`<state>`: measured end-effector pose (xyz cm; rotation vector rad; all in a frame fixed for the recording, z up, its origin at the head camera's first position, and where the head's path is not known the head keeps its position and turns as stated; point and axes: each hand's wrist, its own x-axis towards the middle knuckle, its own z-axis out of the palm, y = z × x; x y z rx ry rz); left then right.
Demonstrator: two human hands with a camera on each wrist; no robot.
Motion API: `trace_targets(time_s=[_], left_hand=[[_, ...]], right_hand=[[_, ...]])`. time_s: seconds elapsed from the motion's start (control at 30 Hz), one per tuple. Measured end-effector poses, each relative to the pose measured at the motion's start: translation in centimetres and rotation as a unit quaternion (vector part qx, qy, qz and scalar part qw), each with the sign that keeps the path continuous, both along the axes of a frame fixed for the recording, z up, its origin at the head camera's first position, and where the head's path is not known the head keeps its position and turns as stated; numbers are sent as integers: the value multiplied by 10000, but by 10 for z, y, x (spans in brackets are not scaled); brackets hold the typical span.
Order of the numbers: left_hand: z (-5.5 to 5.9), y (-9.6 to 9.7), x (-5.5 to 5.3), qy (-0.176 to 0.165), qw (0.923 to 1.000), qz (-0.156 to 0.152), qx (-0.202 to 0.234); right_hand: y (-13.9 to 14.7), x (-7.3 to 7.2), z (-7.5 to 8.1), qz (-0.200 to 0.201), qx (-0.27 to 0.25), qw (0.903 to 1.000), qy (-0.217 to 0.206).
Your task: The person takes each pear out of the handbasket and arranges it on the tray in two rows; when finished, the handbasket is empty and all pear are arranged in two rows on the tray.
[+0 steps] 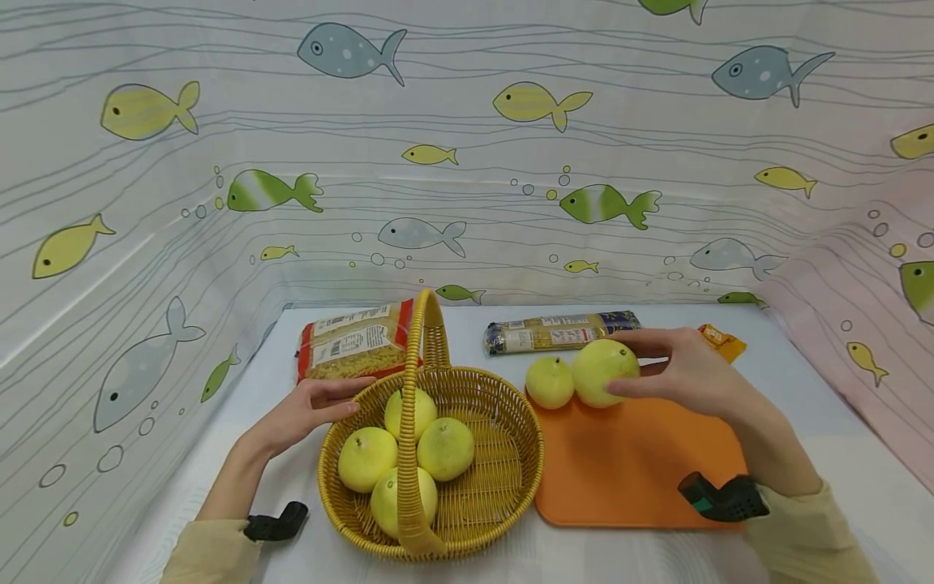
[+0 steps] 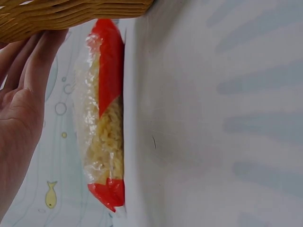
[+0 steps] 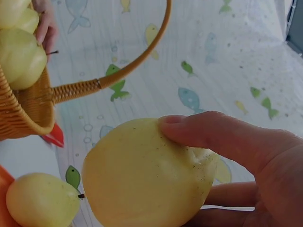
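Head view: right hand [image 1: 682, 371] grips a large pear [image 1: 600, 373] above an orange board [image 1: 627, 470], apparently the lifting step. Left wrist: left hand [image 2: 23, 101], fingers straight, touches the basket [image 2: 80, 16]. Right wrist: moving the pear likely calls for clearing the handle [image 3: 136, 65].

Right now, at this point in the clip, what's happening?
A person's right hand grips a round yellow-green fruit, next to a second yellow-green fruit at the far-left corner of a flat orange board. The left hand touches a round, golden-tan woven basket, where four more yellow-green fruits lie.
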<state>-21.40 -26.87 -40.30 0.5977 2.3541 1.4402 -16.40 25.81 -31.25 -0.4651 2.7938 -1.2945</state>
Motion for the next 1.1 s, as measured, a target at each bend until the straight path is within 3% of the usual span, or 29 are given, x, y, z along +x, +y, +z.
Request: trace_targets(time_s=[0.27, 0.63, 1.1], left_hand=[[0, 1, 1, -146, 9998, 111, -5], [1, -1, 1, -29, 10000, 40, -60], [-1, 0, -1, 49, 9999, 42, -91]], right_hand=[[18, -6, -2, -192, 197, 9995, -159], [40, -14, -7, -548, 419, 9974, -185], [55, -22, -14, -641, 508, 9965, -190]])
